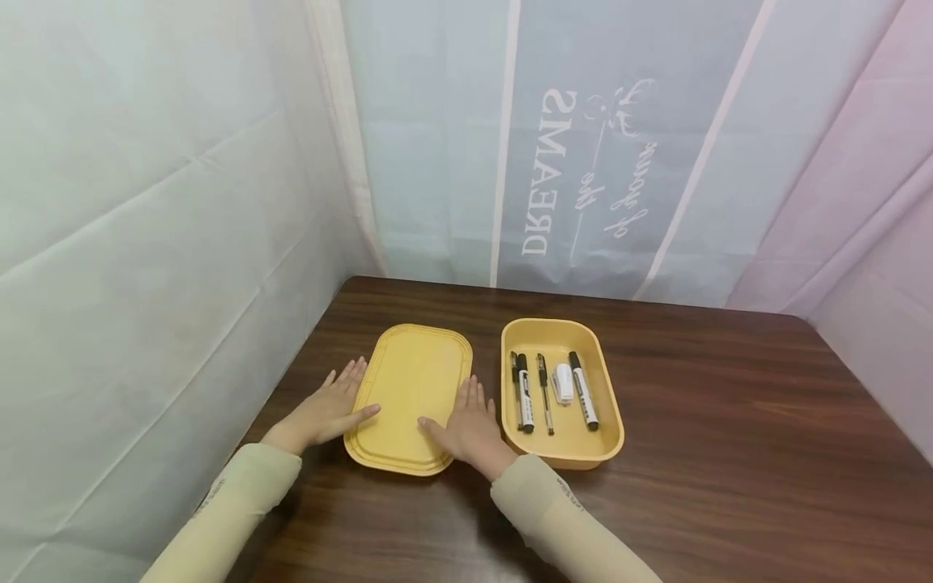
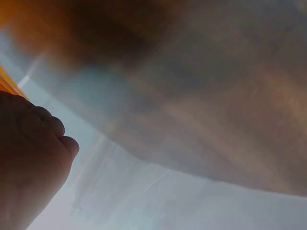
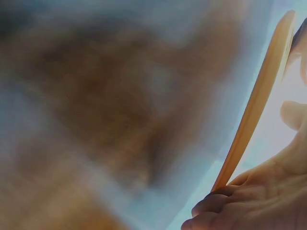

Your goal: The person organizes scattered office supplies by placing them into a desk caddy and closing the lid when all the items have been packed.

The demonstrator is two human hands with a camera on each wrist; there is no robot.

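A yellow rectangular lid with rounded corners lies on the brown wooden table. My left hand is at its left edge, fingers straight and thumb reaching over the top. At the right edge, my right hand mirrors it, thumb over the lid and fingers extended along the side. The right wrist view catches the lid edge-on above the right hand. Only part of the left hand shows in the left wrist view. Just right of the right hand stands an open yellow box.
Inside the box lie two black-and-white markers, two slim black pens and a small white stapler. Wooden tabletop extends right of the box. Printed curtains hang behind and beside the table.
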